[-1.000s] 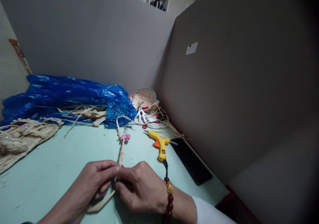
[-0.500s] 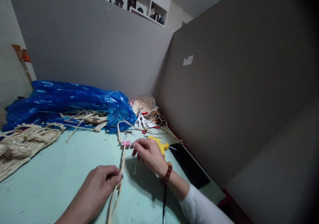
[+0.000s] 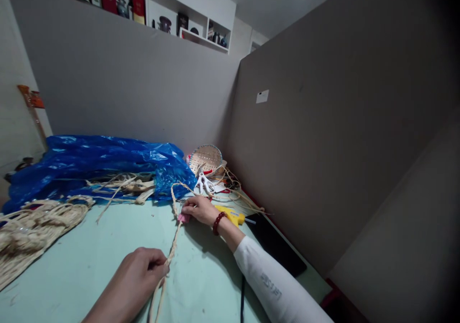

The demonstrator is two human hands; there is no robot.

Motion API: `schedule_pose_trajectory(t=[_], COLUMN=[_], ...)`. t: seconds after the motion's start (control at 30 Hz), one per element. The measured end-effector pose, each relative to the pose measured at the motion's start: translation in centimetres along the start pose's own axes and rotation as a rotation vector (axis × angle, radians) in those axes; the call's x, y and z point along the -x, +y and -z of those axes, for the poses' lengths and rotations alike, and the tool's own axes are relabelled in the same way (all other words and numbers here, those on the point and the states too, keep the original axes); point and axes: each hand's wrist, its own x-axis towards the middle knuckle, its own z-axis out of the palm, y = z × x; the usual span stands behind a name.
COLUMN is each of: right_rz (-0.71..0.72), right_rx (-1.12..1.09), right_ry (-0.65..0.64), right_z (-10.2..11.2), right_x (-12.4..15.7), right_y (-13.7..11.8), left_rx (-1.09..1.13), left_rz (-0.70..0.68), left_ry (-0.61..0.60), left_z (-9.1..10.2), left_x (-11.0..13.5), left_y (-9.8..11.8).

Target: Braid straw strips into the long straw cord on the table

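Note:
A long braided straw cord (image 3: 175, 236) runs across the pale green table (image 3: 89, 260) from near me to the back. My left hand (image 3: 138, 272) is closed, pinching the near part of the braid, whose loose strands hang below my fingers. My right hand (image 3: 199, 209) is stretched forward with its fingers closed on the pink binder clip (image 3: 184, 217) that sits on the braid. A red bead bracelet is on that wrist. The yellow glue gun (image 3: 232, 215) lies just right of my right hand.
A blue plastic bag (image 3: 97, 162) with straw strands lies at the back left. A woven straw mat (image 3: 32, 229) sits at the left edge. White scissors (image 3: 203, 183) and a round woven piece (image 3: 205, 158) are at the back corner. A black flat object (image 3: 276, 244) lies along the right partition.
My right hand left the braid near my left hand, reached forward and closed on the pink clip. My left hand kept hold of the braid. The view tilted upward.

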Motion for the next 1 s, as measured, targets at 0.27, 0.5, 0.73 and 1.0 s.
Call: schedule_pose_trajectory(t=[0.27,0.5,0.73,1.0], right_rz=[-0.038,-0.032,-0.037,-0.069], right_rx=[-0.283,-0.513,-0.621,-0.621], right_ry=[-0.01,0.027,0.151,0.197], right_z=[0.8,0.3,-0.6,-0.9], right_x=[-0.2,-0.2,-1.1,-1.5], right_y=[1.4,0.8,1.3,1.6], left_rx=[-0.172,-0.208,-0.138,-0.168], left_rz=[0.021,0.029,0.022,0.041], left_ry=[0.087,0.132,0.191,0.231], left_z=[2.1,2.5,2.2,1.7], left_x=[-0.8,-1.1,-2.4,-5.0], left_y=[-0.7,-1.3,-1.2,0.2])
